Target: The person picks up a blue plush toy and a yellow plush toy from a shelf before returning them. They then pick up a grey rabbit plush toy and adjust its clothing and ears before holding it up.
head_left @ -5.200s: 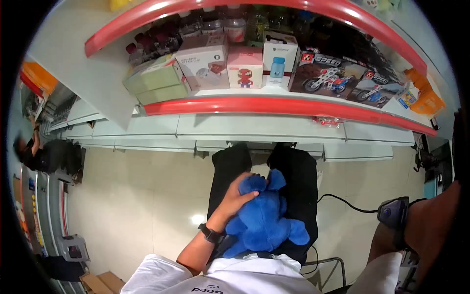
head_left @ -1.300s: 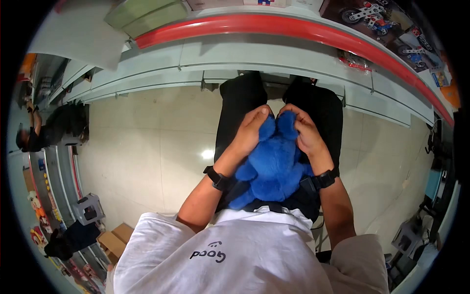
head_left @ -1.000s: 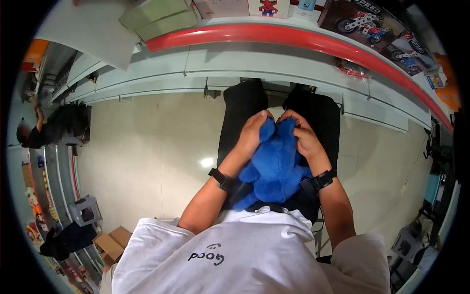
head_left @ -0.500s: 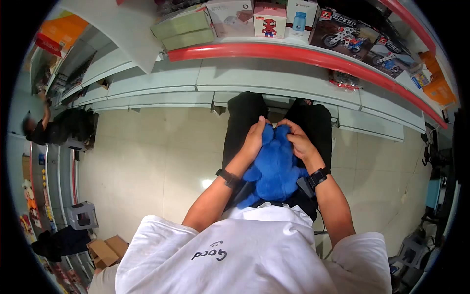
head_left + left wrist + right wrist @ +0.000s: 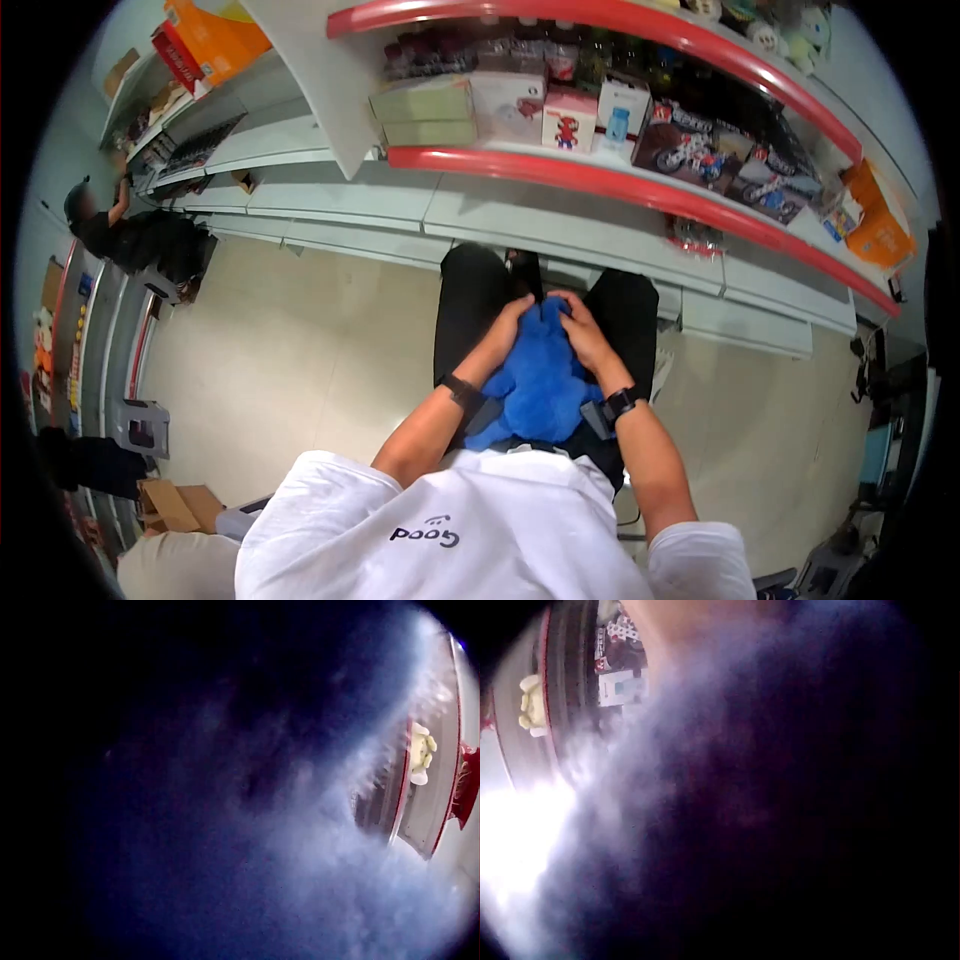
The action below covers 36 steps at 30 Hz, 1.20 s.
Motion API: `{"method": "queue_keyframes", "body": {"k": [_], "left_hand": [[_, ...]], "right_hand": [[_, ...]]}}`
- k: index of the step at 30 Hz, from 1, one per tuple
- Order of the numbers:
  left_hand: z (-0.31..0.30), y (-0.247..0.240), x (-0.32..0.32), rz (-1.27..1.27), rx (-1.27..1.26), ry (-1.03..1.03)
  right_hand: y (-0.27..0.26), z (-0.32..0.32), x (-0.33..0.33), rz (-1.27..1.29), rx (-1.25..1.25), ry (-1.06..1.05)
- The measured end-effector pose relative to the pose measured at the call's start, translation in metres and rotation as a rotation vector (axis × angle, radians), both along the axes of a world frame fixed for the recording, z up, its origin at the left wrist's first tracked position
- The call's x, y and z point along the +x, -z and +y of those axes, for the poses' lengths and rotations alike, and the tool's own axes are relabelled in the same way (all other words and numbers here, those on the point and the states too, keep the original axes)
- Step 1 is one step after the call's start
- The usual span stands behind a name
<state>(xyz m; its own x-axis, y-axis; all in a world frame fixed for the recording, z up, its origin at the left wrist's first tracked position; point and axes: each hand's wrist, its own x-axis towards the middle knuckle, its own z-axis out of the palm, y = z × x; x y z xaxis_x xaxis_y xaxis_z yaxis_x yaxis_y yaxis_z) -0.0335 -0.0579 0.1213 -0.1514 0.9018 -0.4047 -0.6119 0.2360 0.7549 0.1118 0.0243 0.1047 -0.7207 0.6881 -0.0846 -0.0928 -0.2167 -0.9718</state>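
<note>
A blue plush toy (image 5: 542, 385) lies on the person's lap, between the black-trousered legs. At its far end the left hand (image 5: 505, 330) grips one side, thumb on top, while the right hand (image 5: 585, 335) holds the other side with bent fingers. The undersides of both hands' fingers are hidden by the plush. Blurred blue fur (image 5: 322, 862) fills most of the left wrist view. In the right wrist view, dark fur (image 5: 667, 787) covers much of the picture, with a strip of skin above it.
Ahead stands a shelf with a red edge (image 5: 560, 168), holding a green box (image 5: 425, 112), a pink box (image 5: 570, 121), motorbike kit boxes (image 5: 685, 150) and bottles. Another person (image 5: 140, 235) is at the far left. A cardboard box (image 5: 180, 505) sits at the lower left.
The right hand, off to the side earliest on, came to the plush and holds it with the left. Lately the head view has tilted up, showing more shelf, while both hands keep their hold.
</note>
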Motion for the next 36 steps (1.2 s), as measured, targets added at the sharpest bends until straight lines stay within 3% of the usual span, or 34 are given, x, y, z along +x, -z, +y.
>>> {"method": "queue_keyframes", "body": {"k": [2, 3, 6, 7, 9, 12, 14, 15, 19, 22, 24, 36], "left_hand": [[-0.001, 0.011, -0.006, 0.313, 0.144, 0.014], [-0.002, 0.020, -0.009, 0.321, 0.164, 0.010], [-0.003, 0.020, -0.004, 0.589, 0.260, -0.207], [0.006, 0.042, -0.005, 0.610, 0.134, -0.222], [0.007, 0.033, 0.000, 0.565, 0.243, -0.212], [0.012, 0.024, 0.002, 0.684, 0.266, -0.186], [0.013, 0.013, 0.005, 0.614, 0.219, -0.178], [0.014, 0.012, 0.007, 0.598, 0.228, -0.204], [0.016, 0.015, 0.005, 0.601, 0.301, -0.272], [0.016, 0.010, 0.004, 0.622, 0.289, -0.256], [0.019, 0.017, 0.000, 0.570, 0.297, -0.234], [0.027, 0.018, -0.002, 0.544, 0.253, -0.208]], "right_hand": [[0.011, 0.003, -0.004, 0.009, -0.001, 0.042], [0.005, 0.000, -0.003, -0.017, -0.012, 0.058], [0.000, -0.001, -0.002, 0.091, -0.089, 0.106], [0.001, 0.001, 0.000, 0.125, -0.096, 0.093], [-0.001, 0.004, 0.004, 0.105, -0.030, 0.100], [-0.013, 0.007, 0.011, 0.021, 0.020, 0.098], [-0.026, 0.005, 0.012, 0.011, 0.044, 0.098], [-0.026, 0.007, 0.010, 0.004, 0.190, 0.090], [-0.008, 0.014, 0.002, -0.028, 0.207, 0.091], [-0.002, 0.018, -0.002, -0.144, 0.256, 0.233], [-0.001, 0.022, -0.005, -0.052, 0.026, 0.337], [-0.003, 0.025, -0.009, -0.072, -0.166, 0.297]]}}
